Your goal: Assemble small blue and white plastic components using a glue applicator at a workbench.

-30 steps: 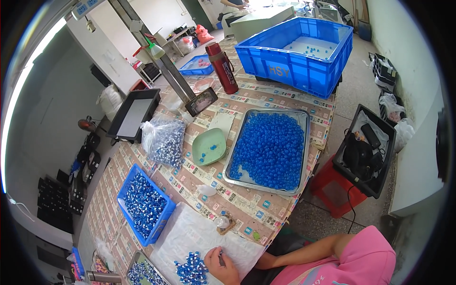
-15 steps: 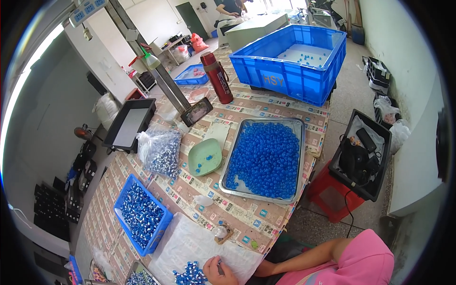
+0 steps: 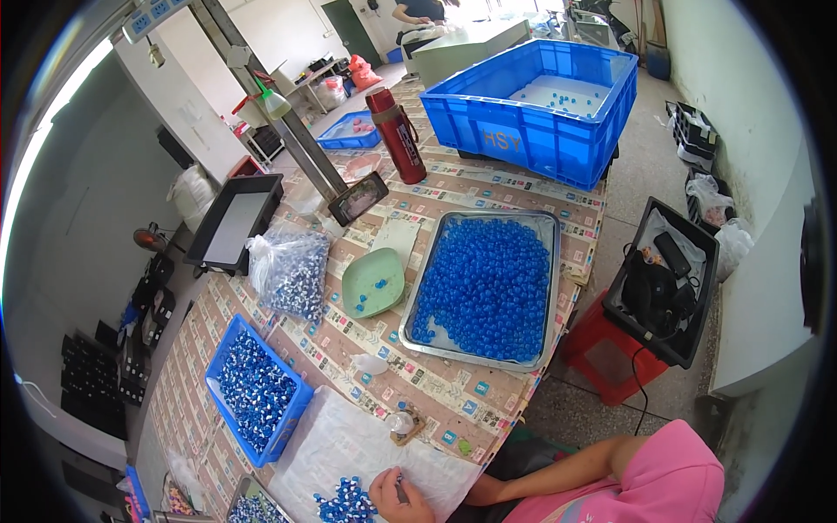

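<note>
My left hand [image 3: 400, 498] is at the lower edge, over the white cloth [image 3: 327, 436]. Its fingers are curled closed, with a small dark bit showing between them; what it is I cannot make out. Touching or close beside these fingers lies a loose pile of small blue-and-white pieces [image 3: 345, 500]. My right forearm [image 3: 558, 475], below a pink sleeve, reaches in from the right to the table's edge. The right hand [image 3: 485, 491] shows only near the wrist, its fingers hidden. A small clear round thing [image 3: 400, 423] stands on a brown pad beyond the left hand.
A blue basket [image 3: 305, 401] of blue-and-white pieces stands left of the cloth. Farther off are a metal tray [image 3: 410, 336] of blue beads, a green dish [image 3: 375, 261], a filled plastic bag [image 3: 288, 270], a red flask [image 3: 397, 135], a propped phone [image 3: 359, 199] and a big blue crate [image 3: 523, 139].
The whole view has shifted slightly. My left hand stays closed by the pile, its fingers barely changed. A person at the far back has shifted posture.
</note>
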Available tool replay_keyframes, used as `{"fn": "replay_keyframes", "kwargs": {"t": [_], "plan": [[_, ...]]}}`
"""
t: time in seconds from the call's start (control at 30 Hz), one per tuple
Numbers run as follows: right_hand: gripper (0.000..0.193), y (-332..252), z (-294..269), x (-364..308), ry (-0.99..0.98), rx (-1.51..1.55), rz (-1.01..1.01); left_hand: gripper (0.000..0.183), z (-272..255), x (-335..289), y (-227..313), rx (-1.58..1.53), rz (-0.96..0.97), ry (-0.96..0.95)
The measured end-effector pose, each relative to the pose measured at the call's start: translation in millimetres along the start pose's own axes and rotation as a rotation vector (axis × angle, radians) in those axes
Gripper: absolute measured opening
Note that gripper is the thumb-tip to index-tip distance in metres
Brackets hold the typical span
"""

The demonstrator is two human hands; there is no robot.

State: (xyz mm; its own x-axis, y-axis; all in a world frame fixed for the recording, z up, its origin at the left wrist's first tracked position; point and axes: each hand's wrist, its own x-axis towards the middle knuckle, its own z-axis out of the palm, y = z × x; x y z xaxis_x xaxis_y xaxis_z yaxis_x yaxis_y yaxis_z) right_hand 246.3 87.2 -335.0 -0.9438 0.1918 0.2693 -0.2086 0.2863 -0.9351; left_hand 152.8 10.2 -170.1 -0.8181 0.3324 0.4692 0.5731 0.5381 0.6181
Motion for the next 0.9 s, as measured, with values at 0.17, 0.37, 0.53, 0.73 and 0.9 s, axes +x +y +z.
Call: {"fn": "replay_keyframes", "kwargs": {"t": [0.17,0.37,0.53,0.73,0.9], "plan": [[0.051,5.9,-2.1,-1.8,-0.037,0.005,0.019,0.018,4.1,3.8,4.3,0.023,0.008,0.002],[0.053,5.1,-4.1,0.8,-0.043,0.018,-0.015,0.027,1.9,-2.5,6.9,-0.064,-0.114,0.0],[0.048,2.7,-6.4,-9.2,-0.003,0.05,0.056,0.028,2.7,-9.9,0.0,-0.077,-0.082,0.039],[0.047,-4.8,-11.1,-27.6,-0.088,-0.041,0.098,0.03,-3.1,-23.4,6.8,-0.147,-0.12,0.03],[0.051,3.5,-1.3,-36.4,-0.156,-0.129,0.116,0.03,-6.7,-24.6,-7.2,-0.127,-0.032,0.059]]}}
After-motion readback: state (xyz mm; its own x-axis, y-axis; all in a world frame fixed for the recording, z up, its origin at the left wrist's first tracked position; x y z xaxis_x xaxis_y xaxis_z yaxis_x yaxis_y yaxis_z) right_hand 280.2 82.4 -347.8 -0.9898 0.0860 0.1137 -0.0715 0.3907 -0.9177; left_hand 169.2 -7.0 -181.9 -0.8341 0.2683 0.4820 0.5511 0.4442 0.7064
